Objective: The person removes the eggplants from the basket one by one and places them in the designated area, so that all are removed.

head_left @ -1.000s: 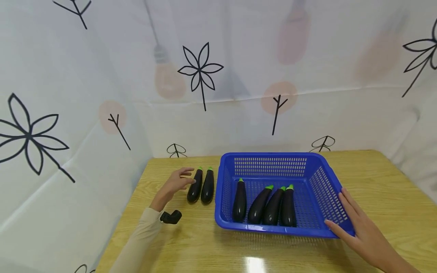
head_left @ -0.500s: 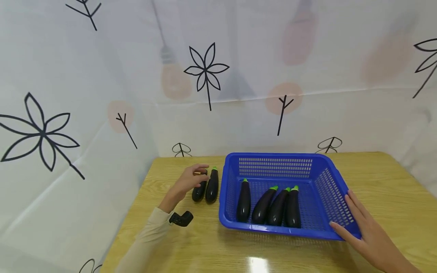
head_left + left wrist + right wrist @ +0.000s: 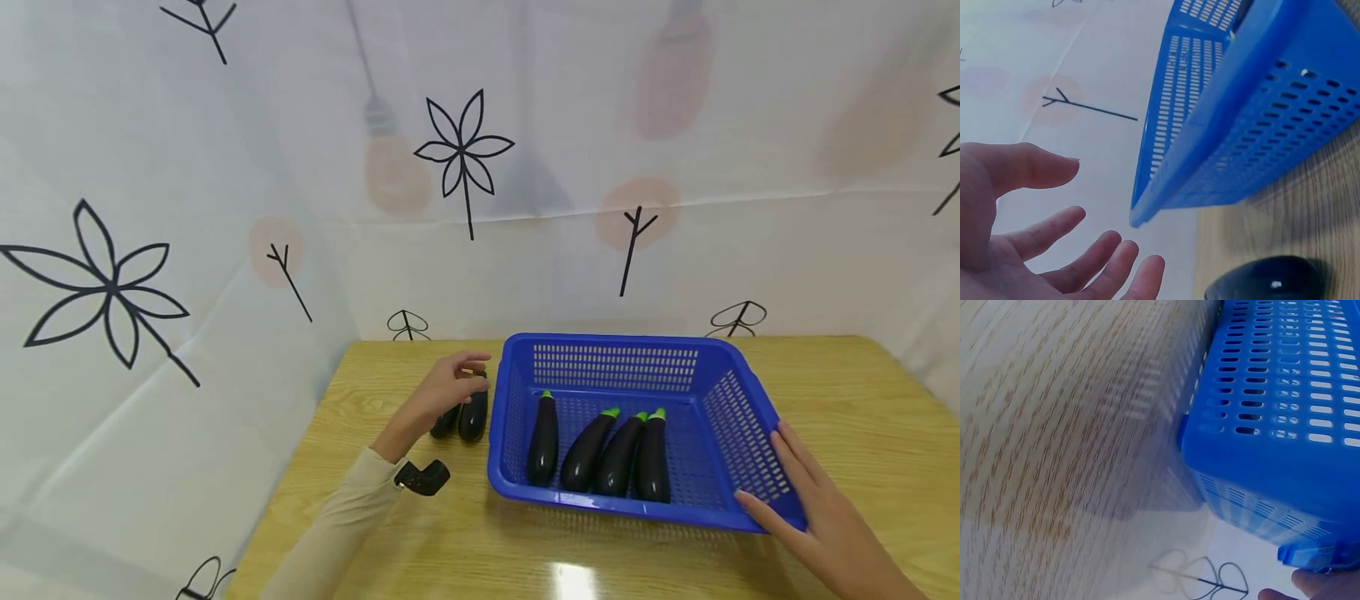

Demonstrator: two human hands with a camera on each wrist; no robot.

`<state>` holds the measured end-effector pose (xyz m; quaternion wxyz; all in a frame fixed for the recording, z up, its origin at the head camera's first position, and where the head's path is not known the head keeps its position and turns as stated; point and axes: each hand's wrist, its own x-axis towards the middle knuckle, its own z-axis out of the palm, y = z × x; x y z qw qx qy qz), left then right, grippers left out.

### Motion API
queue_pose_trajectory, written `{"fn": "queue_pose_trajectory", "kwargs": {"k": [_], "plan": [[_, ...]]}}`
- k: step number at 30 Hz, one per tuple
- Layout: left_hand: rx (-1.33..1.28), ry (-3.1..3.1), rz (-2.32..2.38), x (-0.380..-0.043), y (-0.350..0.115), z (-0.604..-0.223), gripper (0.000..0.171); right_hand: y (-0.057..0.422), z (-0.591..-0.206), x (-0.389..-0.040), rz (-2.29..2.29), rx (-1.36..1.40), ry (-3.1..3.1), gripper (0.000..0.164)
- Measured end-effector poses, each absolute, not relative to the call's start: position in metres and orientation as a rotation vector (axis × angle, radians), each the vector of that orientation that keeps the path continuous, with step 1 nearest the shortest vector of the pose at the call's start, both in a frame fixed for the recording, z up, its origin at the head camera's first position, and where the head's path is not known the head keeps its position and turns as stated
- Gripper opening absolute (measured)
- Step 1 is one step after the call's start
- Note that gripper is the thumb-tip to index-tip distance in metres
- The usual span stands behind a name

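Note:
Two dark eggplants (image 3: 473, 417) with glossy skins lie side by side on the table, left of a blue plastic basket (image 3: 645, 340). Over their upper ends is my left hand (image 3: 447, 386), thumb and fingers spread apart with nothing between them. In the left wrist view a rounded eggplant end (image 3: 1269, 279) shows below the hand's fingers (image 3: 1124, 262). My right hand (image 3: 828, 521) rests at the basket's near right corner, straight fingers along the right rim and thumb over the near rim. Inside the basket lie several eggplants (image 3: 543, 442) with green stem ends.
The basket stands on a yellowish wood-grain table (image 3: 405, 533). Behind and to the left hangs a white cloth (image 3: 352, 275) printed with flowers and twigs. A small black device (image 3: 423, 478) sits on the left wrist.
My left hand has moved right across the two eggplants and now covers their upper ends. The whole head view has shifted slightly; the right hand keeps its place on the basket.

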<state>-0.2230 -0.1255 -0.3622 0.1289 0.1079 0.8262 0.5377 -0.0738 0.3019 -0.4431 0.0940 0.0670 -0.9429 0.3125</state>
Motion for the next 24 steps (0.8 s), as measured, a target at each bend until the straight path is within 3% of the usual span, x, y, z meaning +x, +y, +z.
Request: {"fn": "queue_pose_trajectory", "kwargs": {"k": [24], "plan": [[0.469,2.320,1.555,-0.222,-0.077,-0.342,0.043,0.302,-0.443,-0.074,0.925,0.208,-2.798,0.090]]}}
